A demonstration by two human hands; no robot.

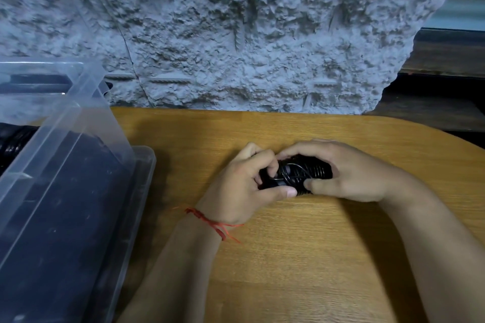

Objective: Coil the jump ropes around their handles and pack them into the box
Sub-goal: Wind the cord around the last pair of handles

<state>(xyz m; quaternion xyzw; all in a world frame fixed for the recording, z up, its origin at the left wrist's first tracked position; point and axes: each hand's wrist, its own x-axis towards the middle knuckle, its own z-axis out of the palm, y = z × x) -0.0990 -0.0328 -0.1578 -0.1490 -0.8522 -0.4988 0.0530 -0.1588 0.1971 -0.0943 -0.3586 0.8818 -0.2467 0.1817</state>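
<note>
rope (pixel 299 173), black, nearly coiled on its handles, gripped between left hand (pixel 244 186) and right hand (pixel 349 170); packing into box (pixel 141 165), left of left hand, judged outstanding.

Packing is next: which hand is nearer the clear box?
Left. The left hand grips the coiled jump rope on the side facing the clear box; the right hand grips its far end.

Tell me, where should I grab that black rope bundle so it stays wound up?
Probably around its middle, coming from above. The coiled jump rope is held sideways at the table, its loops wound side by side, so fingers closing across the loops should pin them. The left hand and right hand grip its two ends.
</note>
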